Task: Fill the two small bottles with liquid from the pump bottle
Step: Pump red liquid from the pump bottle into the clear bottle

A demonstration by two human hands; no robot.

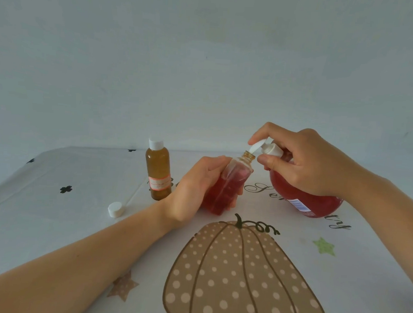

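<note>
My left hand [193, 187] grips an uncapped small bottle [225, 189], tilted right and holding red liquid well up its body. Its open neck sits right under the white nozzle of the pump bottle [305, 200], a big red bottle leaning left on the table. My right hand [300, 163] is curled round the white pump head, forefinger on top of the spout. A second small bottle [158, 170], amber with a white cap and a label, stands upright to the left. A loose white cap [115, 209] lies on the table near my left forearm.
The table wears a white cloth [50, 206] printed with a large dotted pumpkin [240, 281], stars, small black clovers and script lettering. A plain pale wall rises behind the table's far edge.
</note>
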